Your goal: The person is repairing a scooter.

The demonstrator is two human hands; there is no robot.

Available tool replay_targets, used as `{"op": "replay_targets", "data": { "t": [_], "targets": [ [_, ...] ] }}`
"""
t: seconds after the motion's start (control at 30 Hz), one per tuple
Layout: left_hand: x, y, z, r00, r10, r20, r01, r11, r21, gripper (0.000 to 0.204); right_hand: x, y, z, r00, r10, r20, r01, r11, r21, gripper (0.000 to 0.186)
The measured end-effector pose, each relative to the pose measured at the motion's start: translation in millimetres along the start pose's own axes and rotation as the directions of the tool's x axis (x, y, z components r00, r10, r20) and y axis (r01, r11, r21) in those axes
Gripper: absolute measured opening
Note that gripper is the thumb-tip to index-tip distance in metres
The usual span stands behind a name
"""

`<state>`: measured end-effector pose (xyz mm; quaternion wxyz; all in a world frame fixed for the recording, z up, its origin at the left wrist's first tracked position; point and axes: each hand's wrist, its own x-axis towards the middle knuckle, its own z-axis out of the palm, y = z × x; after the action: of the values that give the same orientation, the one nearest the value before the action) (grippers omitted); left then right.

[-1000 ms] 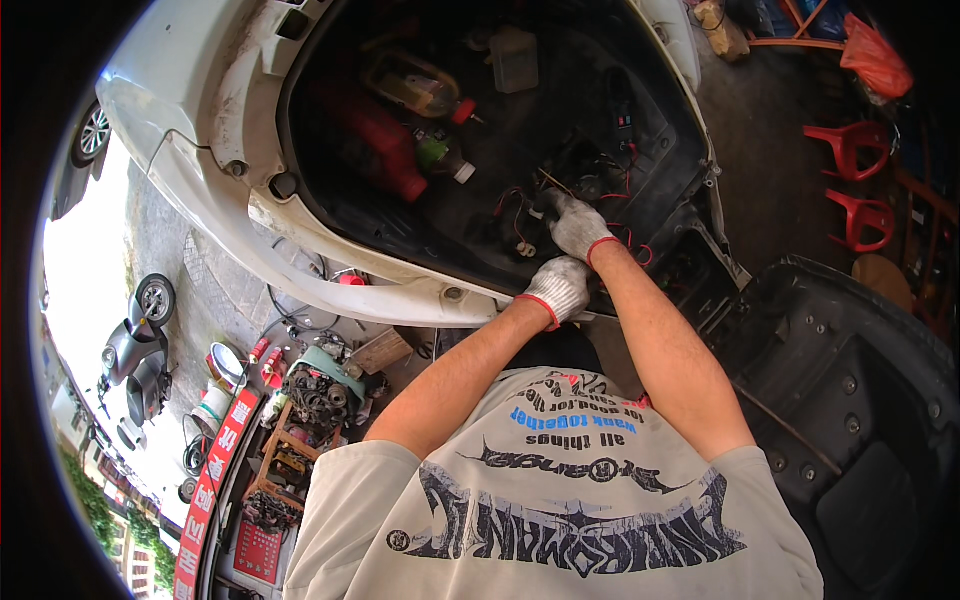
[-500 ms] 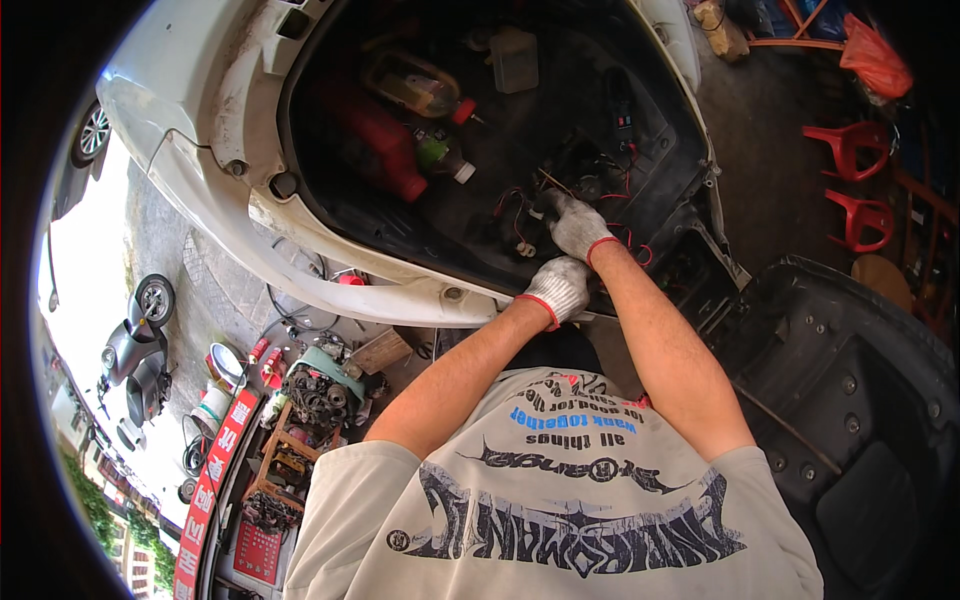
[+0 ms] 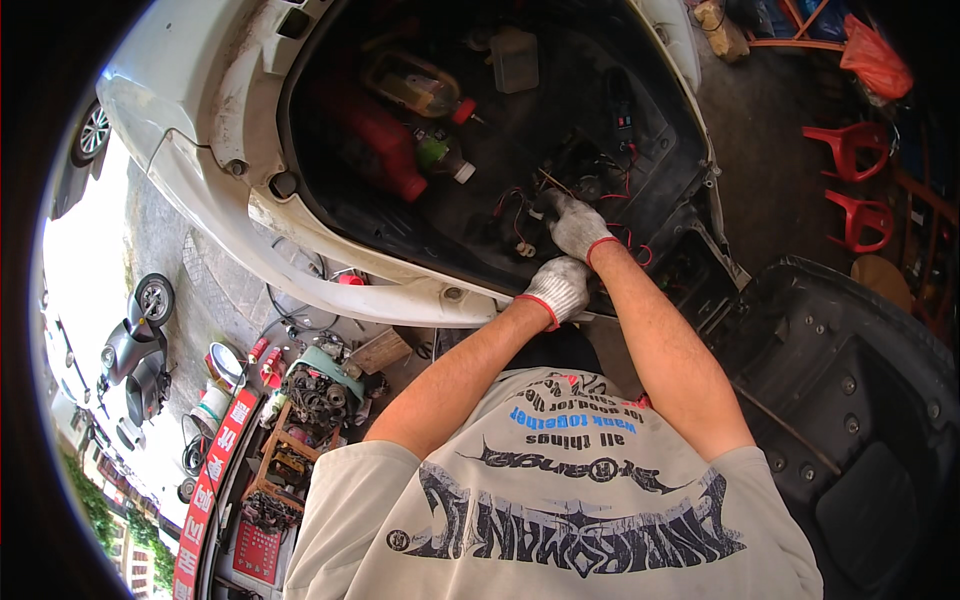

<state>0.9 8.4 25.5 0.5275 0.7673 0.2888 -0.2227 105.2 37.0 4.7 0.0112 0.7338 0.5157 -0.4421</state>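
Note:
Inside the open black compartment (image 3: 630, 170) of a white scooter body (image 3: 180, 90), my right hand (image 3: 575, 225), in a white glove with a red cuff, is closed on something dark that I cannot make out among thin wires (image 3: 615, 197). A pale connector (image 3: 524, 249) hangs just left of it. My left hand (image 3: 558, 288), gloved the same, is curled at the compartment's near edge, its grip hidden. Deeper inside lie a red jug (image 3: 385, 160), two bottles (image 3: 410, 85), a translucent container (image 3: 514, 60) and a black device (image 3: 622, 118) with red leads.
An upturned black seat (image 3: 840, 410) is at right, with red plastic chairs (image 3: 850, 150) beyond. Below left are a crate of metal parts (image 3: 285, 460), a green tub (image 3: 330, 365), cables and a red sign board (image 3: 215, 470). A grey scooter (image 3: 135, 360) and a car (image 3: 90, 140) stand outside.
My hands and arms hold the same position. At the far left outside, a light-coloured shape, apparently a vehicle, has come into view beyond the grey scooter.

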Motion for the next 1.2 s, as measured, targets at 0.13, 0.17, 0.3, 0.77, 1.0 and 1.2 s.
{"op": "replay_targets", "data": {
  "t": [0.13, 0.17, 0.3, 0.77, 1.0, 1.2],
  "targets": [
    [0.3, -1.0, 1.6, 1.0, -0.004, -0.018, 0.004, 1.0, -0.008, 0.03, -0.2, -1.0, 0.3, 1.0, 0.0, -0.014, 0.0, 1.0, -0.009, 0.035],
    [-0.1, -1.4, 1.9, 1.0, -0.005, -0.024, 0.005, 1.0, -0.012, 0.03, -0.5, -3.0, -1.5, 1.0, -0.001, -0.014, 0.001, 1.0, -0.009, 0.035],
    [-0.9, -2.4, 2.2, 0.999, -0.002, -0.038, 0.001, 1.0, -0.015, 0.03, -1.6, -7.7, -6.2, 0.999, 0.024, 0.042, -0.024, 1.0, 0.009, 0.04],
    [-4.0, 4.6, -9.9, 0.999, -0.011, 0.031, 0.012, 0.999, -0.048, 0.033, 0.4, -2.3, -2.7, 0.999, 0.018, 0.038, -0.018, 1.0, 0.001, 0.039],
    [-4.7, 6.1, -12.4, 0.999, -0.024, 0.044, 0.027, 0.999, -0.048, 0.033, -1.2, -5.7, -4.5, 0.999, 0.029, 0.023, -0.029, 1.0, -0.008, 0.039],
    [-2.7, 3.4, -8.6, 0.999, 0.002, 0.045, -0.001, 0.999, -0.035, 0.032, -3.8, -8.5, -7.9, 0.999, 0.031, 0.027, -0.031, 0.999, -0.007, 0.04]
  ]
}}
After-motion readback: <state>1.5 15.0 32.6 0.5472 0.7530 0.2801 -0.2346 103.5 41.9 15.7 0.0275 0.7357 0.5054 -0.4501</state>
